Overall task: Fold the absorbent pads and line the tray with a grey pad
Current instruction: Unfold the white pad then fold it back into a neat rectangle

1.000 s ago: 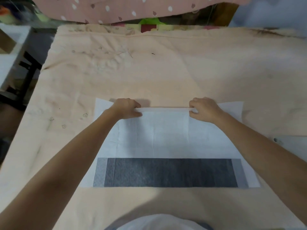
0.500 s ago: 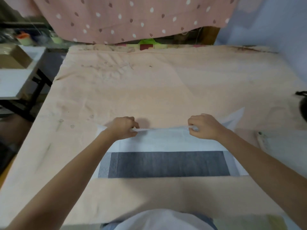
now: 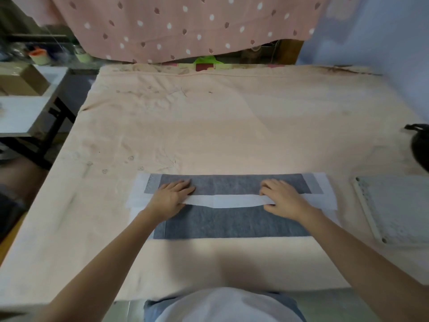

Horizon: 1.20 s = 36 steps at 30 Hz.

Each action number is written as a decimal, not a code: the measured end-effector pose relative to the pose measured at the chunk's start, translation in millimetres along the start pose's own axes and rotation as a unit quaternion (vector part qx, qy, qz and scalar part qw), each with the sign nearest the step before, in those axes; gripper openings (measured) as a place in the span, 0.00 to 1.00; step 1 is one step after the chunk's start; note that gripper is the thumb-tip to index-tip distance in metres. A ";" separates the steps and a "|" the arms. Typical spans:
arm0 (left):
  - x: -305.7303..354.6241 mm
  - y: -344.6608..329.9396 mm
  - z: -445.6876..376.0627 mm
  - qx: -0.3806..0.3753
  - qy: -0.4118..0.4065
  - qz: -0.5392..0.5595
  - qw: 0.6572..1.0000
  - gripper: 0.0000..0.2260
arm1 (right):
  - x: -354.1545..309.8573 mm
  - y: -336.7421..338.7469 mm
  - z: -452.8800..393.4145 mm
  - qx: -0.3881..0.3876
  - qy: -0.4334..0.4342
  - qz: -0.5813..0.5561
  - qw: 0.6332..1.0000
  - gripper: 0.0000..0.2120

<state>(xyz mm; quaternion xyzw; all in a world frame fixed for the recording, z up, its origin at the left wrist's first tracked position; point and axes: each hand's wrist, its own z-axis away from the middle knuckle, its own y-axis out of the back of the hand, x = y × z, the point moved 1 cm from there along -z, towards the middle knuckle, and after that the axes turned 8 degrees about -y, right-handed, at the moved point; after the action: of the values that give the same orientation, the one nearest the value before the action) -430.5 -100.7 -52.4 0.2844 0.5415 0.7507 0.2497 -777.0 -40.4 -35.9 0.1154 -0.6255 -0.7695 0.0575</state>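
An absorbent pad [image 3: 232, 223] lies on the peach cloth in front of me, folded so that two grey bands show with a white strip [image 3: 232, 201] across the middle. My left hand [image 3: 170, 197] rests on the pad's left part and pinches the left end of the white strip between thumb and fingers. My right hand [image 3: 284, 198] holds the strip's right end the same way. Both hands lie low on the pad. A white tray [image 3: 371, 213] with a speckled white lining sits on the cloth to the right, apart from the pad.
A peach cloth [image 3: 220, 126] covers the whole work table. A black object [image 3: 421, 145] pokes in at the right edge. A pink spotted curtain [image 3: 185, 24] hangs behind the table. A side table with a cardboard box [image 3: 21, 81] stands to the left.
Both hands have pulled the pad's far white edge toward me and laid it down across the middle, so grey now shows on top. The view has shifted and the tray has come into sight.
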 end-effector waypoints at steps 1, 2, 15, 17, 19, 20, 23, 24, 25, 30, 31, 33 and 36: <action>0.4 -3.8 2.5 -0.001 0.002 0.002 1.000 0.24 | -1.5 -4.1 2.5 -0.003 -0.007 -0.003 1.000 0.12; 0.9 -7.2 4.7 -0.003 0.005 0.005 1.000 0.25 | -3.0 -7.9 4.8 -0.007 -0.016 -0.004 1.000 0.13; 12.5 -35.1 -2.2 0.025 0.043 0.012 0.999 0.25 | -27.3 -35.4 11.4 0.026 -0.139 -0.024 0.990 0.16; 20.1 -36.9 -12.6 0.057 0.055 0.007 0.997 0.24 | -39.4 -37.7 3.5 0.034 -0.163 -0.043 0.985 0.20; 29.2 -39.0 -25.4 0.079 0.076 0.017 0.994 0.24 | -56.0 -41.5 -6.9 0.026 -0.173 -0.056 0.983 0.24; 33.7 -40.8 -32.3 0.084 0.079 0.015 0.993 0.24 | -65.4 -44.5 -13.1 0.018 -0.173 -0.056 0.983 0.26; 44.4 -46.8 -50.6 0.095 0.077 0.026 0.992 0.25 | -92.8 -54.2 -32.2 0.005 -0.161 -0.036 0.986 0.28; 46.8 -49.0 -54.7 0.096 0.080 0.032 0.992 0.25 | -99.8 -57.3 -37.8 0.005 -0.160 -0.027 0.987 0.28; 48.4 -51.5 -57.5 0.099 0.084 0.034 0.991 0.25 | -105.2 -60.3 -43.1 0.005 -0.160 -0.019 0.987 0.28; 52.3 -53.9 -57.1 0.140 0.087 0.043 0.985 0.26 | -116.2 -70.4 -62.4 0.006 -0.145 0.019 0.989 0.28; 52.5 -53.3 -57.0 0.146 0.084 0.046 0.985 0.27 | -117.4 -71.3 -65.1 0.007 -0.138 0.026 0.990 0.28; 52.7 -53.6 -56.9 0.148 0.085 0.049 0.984 0.26 | -119.2 -72.5 -70.3 0.009 -0.130 0.032 0.991 0.28; 52.5 -54.3 -56.9 0.148 0.086 0.055 0.984 0.26 | -118.2 -73.3 -78.3 0.008 -0.136 0.037 0.990 0.29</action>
<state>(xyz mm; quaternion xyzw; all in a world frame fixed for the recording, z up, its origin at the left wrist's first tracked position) -504.0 -87.4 -110.3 0.2820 0.6497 0.6964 0.1163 -639.0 -71.7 -110.0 -0.0129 -0.6372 -0.7706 -0.0001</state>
